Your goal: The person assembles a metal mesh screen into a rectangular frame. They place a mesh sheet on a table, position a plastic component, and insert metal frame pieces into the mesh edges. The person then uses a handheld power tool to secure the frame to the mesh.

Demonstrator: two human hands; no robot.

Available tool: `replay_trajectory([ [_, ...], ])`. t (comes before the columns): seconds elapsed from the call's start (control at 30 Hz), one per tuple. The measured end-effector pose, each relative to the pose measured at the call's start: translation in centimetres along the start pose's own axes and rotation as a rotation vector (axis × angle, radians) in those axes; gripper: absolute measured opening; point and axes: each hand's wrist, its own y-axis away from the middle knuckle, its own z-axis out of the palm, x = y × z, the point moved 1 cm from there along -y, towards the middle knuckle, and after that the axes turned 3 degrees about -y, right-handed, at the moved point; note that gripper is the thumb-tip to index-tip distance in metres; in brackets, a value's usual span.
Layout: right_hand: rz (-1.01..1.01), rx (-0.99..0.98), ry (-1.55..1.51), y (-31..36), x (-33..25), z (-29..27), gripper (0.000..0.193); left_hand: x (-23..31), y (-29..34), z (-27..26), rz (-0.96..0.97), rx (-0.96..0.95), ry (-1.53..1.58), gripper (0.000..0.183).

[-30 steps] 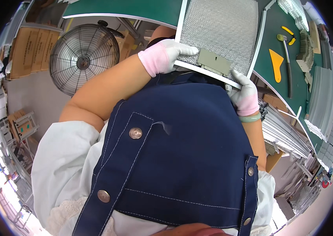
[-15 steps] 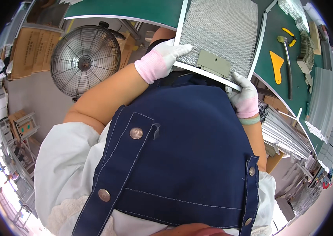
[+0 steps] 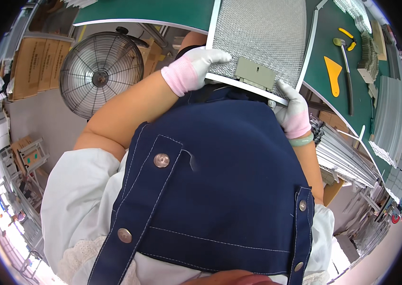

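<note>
A silver metal mesh filter panel [image 3: 262, 33] in a slim pale frame lies at the top middle, close against my apron. My left hand [image 3: 197, 67], in a white glove with a pink cuff, is closed round the panel's near left corner, its thumb stretched over the mesh. At the near right corner my right hand [image 3: 295, 108], gloved the same way, grips the frame with its thumb raised along the inner side. The fingers under the frame are hidden. Between my hands, a grey-green slotted plate [image 3: 255, 72] sits at the panel's near edge.
On the green table [image 3: 316, 78] to the right lie a yellow scraper [image 3: 332, 76], a hammer [image 3: 346, 73], yellow-handled pliers [image 3: 348, 38] and stacked strips [image 3: 368, 59]. A large floor fan [image 3: 100, 78] stands left, near cardboard boxes [image 3: 42, 66]. Metal profiles [image 3: 343, 152] are piled below right.
Panel, hands, table and tools all sit slightly farther left in the picture, as the whole view has shifted. Both hands keep the same hold on the frame.
</note>
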Motion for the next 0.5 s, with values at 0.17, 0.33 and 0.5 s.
replay_trajectory([
  [0.17,-0.084,0.112,0.040,-0.8,-0.5,-0.5,0.021,2.4,0.0,2.6,-0.237,0.199,0.509,0.020],
  [0.33,-0.013,0.037,0.050,-0.4,-0.7,-1.0,0.024,3.3,0.2,1.9,-0.171,0.123,0.304,0.027],
  [0.5,0.092,0.025,0.281,0.2,-1.0,-0.9,0.023,3.4,0.5,2.2,-0.286,0.201,0.459,0.028],
])
